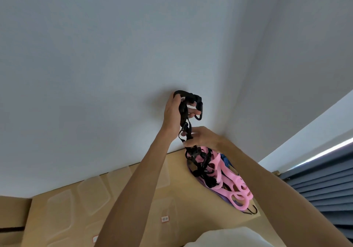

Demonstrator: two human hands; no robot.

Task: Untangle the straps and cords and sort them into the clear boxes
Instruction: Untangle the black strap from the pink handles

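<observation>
A: Centre frame, we see the left hand (172,113) raised high against the white wall (95,65), its grip curled round the top of the black strap (186,113). Fingers poke through the loops.

B: Agreed. Right hand (202,137) sits just below it, grip pinching the same black strap lower down, thumb and fingertips pressed together on it.

A: Below the right hand we have the tangle: black cords wound through the pink strap (229,178), hanging at centre right of frame. Pink loops trail toward lower right.

B: We also catch a purple strap (221,195) along the tangle's lower edge and a bit of blue striped strap (225,160) behind the pink. Black hooks (252,211) at the very bottom.

A: Does the bundle touch the tabletop (181,199)? We cannot tell.

B: Clear boxes (93,196) lie on the tan tabletop, lower left, well apart from the tangle. Small white labels (165,218) sit near them.

A: Grey pleated blind (324,185) at the right edge.
</observation>
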